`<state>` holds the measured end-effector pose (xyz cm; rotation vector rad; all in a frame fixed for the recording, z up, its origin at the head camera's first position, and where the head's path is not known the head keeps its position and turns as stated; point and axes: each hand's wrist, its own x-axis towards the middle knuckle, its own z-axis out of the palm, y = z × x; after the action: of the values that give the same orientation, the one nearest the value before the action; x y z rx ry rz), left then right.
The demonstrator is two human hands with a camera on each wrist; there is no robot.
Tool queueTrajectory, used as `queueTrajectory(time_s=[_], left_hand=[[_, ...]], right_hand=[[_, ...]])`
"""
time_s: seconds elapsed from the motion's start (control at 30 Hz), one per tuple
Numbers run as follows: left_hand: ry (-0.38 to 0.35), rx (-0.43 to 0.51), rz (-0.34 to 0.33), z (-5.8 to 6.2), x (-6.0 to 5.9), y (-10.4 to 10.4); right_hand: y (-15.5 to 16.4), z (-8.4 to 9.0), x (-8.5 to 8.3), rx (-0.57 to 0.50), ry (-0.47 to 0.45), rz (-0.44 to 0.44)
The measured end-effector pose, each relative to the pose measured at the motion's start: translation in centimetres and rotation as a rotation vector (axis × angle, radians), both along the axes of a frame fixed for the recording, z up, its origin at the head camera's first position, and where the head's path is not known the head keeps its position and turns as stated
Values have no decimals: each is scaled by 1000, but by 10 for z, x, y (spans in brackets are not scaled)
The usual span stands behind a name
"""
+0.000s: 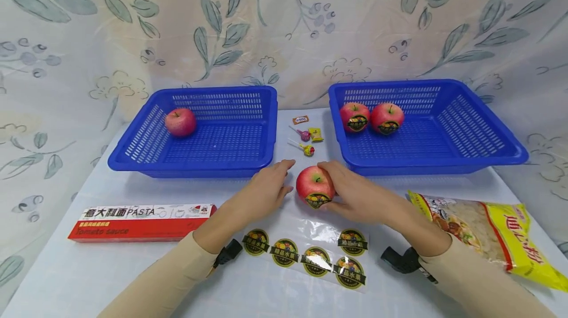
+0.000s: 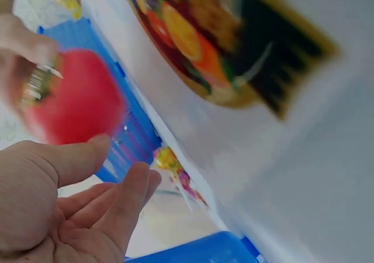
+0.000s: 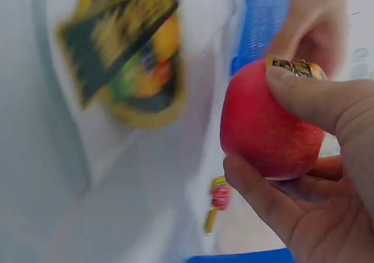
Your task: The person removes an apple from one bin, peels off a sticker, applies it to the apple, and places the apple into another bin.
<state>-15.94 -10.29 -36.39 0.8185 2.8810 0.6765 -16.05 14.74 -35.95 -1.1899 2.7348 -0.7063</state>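
Right hand [image 1: 361, 197] grips the held apple [image 1: 312, 180] from one side in the head view, thumb and fingers bent around it, just behind the sticker sheet [image 1: 326, 235]; whether the fruit rests on the desk [image 1: 133, 268] is unclear. Left hand [image 1: 262, 192] is loosely open just beside it, holding nothing. Smooth and round, the fruit could roll into the sweets [image 1: 305, 135] if that one grip loosened. The left basket [image 1: 195, 166] contains a plain-looking apple [image 1: 180, 122]; the right basket [image 1: 437, 164], two stickered apples [image 1: 387, 112].

Left wrist view: the palm is empty, fingers spread, the fruit blurred beyond the thumb.

Right wrist view: the thumb overlaps the fruit's label [image 3: 301, 68]; sliding, it might crease or peel it.
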Motion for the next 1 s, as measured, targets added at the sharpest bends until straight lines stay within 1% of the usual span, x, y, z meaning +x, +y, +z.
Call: queueTrajectory(time_s=[0.07,0.17,0.27,0.33,0.4,0.5,0.57,0.63,0.7,0.77,0.83,0.9,1.0], left_hand=[[4,14,3,0,-2,0],[-2,47,-29,1,-7,5],[-40,105,-72,-1,-13,17],[-71,148,-99,-3,-17,28],[-114,193,-111,-4,-21,39],[-180,263,-99,-3,-26,55],[-207,311,-76,-3,-30,64],[-214,365,-60,-2,-33,71],[-196,398,-64,-1,-36,77],[-165,403,-68,1,-38,81],[-134,385,-75,4,-39,83],[-107,352,-67,6,-40,85],[-96,327,-58,9,-40,87]], right_hand=[[7,11,8,-12,-24,-3],[18,31,15,-60,-46,9],[32,53,14,-88,-34,4],[43,68,10,-77,-34,-22],[55,82,2,-74,-57,-52],[75,98,-17,-58,-84,-110],[90,104,-33,-53,-96,-138],[104,108,-49,-25,-106,-171],[118,110,-66,-11,-126,-193],[130,110,-81,11,-141,-219],[140,108,-93,36,-152,-251],[150,106,-104,45,-165,-278],[163,105,-116,49,-202,-312]])
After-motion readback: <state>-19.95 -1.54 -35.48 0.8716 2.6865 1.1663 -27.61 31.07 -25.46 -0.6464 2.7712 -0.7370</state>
